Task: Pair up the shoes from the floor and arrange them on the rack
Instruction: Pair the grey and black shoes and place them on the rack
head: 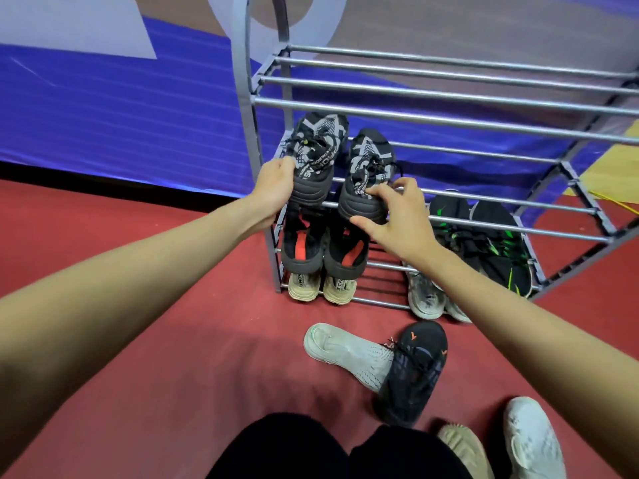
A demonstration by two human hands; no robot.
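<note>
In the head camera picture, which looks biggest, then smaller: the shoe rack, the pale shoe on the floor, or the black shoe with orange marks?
1. Shoe rack.
2 and 3. Black shoe with orange marks and pale shoe look alike; they overlap, so no ranking.

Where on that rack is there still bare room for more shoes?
The top tier of the rack is all bare bars. The middle tier is bare right of the patterned black pair that both hands are holding there. The lower tiers are crowded: red-lined shoes left, green-striped shoes right.
</note>
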